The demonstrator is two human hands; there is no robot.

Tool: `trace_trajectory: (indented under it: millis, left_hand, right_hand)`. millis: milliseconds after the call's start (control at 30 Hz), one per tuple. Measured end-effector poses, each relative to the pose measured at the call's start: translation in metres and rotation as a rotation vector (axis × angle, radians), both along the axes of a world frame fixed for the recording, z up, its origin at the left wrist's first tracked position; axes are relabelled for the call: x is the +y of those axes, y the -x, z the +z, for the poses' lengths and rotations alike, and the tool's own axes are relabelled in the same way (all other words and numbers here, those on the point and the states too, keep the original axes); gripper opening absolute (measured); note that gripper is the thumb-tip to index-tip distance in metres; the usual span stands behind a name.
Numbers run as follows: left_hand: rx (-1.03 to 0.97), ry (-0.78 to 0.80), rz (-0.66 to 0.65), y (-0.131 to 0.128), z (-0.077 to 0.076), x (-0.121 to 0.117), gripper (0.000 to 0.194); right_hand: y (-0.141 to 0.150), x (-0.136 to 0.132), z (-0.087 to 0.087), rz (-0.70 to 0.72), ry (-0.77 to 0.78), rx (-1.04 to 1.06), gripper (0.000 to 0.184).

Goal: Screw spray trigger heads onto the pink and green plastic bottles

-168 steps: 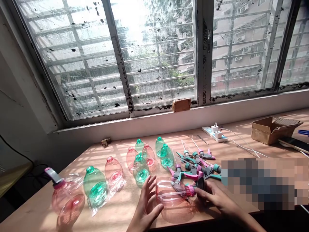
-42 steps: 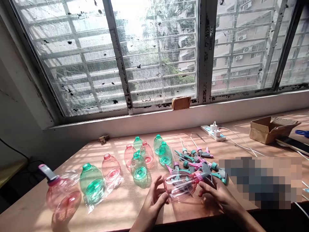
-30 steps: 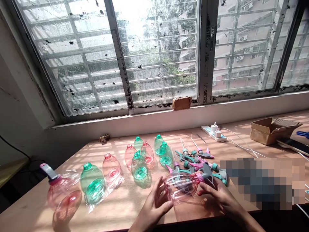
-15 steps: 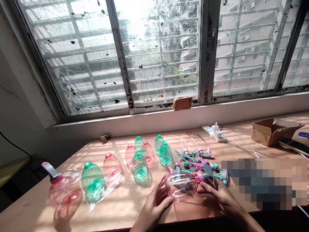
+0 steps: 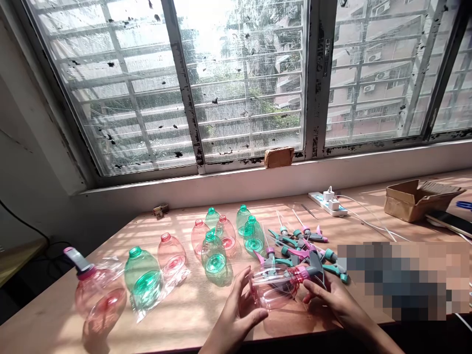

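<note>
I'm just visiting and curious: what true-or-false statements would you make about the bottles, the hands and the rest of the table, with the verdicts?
1. The left hand is by the base of the bottle between the hands. True.
2. That bottle is green. False: it is pink.
3. The far-left bottle has a spray head on it. True.
4. The box is shut. False: its top is open.
5. The power strip holds two white plugs. True.
6. Every bottle has a spray head. False: several stand open-necked.
</note>
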State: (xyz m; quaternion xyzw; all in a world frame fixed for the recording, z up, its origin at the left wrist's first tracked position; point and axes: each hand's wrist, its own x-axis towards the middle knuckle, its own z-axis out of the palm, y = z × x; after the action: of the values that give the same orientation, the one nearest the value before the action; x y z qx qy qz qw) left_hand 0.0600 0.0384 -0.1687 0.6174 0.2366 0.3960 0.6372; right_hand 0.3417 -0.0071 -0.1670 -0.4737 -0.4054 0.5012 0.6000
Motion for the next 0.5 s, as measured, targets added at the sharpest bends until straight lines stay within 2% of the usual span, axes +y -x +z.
trace_trajectory:
  millis: [100,200,333,500]
  left_hand:
    - [0.009,0.007,0.062,-0.001,0.001,0.001,0.068]
    - [0.001,-0.014,0.098,-0.002,-0.006,0.004,0.064]
    - [-0.009,-0.027,0.125,-0.003,-0.01,0.006,0.074]
    - [0.1,-0.061,0.1,0.0,0.002,-0.001,0.1]
  right_hand:
    - [0.0,0.0,0.001,0.006,-0.014,0.0,0.057]
    - [0.0,0.001,0.0,0.009,-0.016,-0.006,0.057]
    - [0.0,0.001,-0.002,0.002,-0.005,-0.025,0.059]
    - [-0.001,0.001,-0.001,-0.018,-0.016,-0.046,0.059]
